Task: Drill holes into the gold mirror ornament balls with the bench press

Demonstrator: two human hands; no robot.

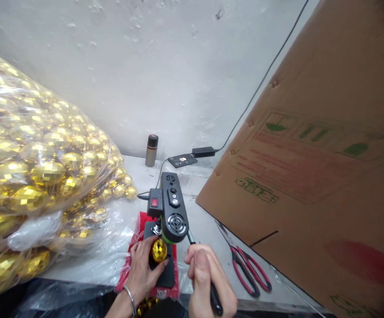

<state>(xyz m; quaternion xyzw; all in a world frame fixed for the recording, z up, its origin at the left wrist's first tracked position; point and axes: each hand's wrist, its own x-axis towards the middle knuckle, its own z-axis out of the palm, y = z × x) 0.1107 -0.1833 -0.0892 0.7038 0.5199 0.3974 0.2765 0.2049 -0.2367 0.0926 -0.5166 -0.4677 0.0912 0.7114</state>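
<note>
A small bench press machine (174, 205) with a black head, round vents and a red switch stands on a dark base plate (166, 278). Under its head sits a shiny gold faceted ball (159, 250). My left hand (144, 265) is curled around that ball, thumb on its near side and fingers on the left, steadying it on the base. In my right hand (208, 278) is the black-gripped lever (216, 300) at the machine's right side, with the fingers wrapped round it. The ball's lower part and contact with the base are partly hidden.
A large clear plastic bag of gold balls (46, 172) fills the left. A cardboard box (311, 154) leans at right, with red-handled scissors (250, 271) beside it. Behind the machine are a flask (151, 151), a phone-like black slab (182, 160) and a power adapter (203, 152).
</note>
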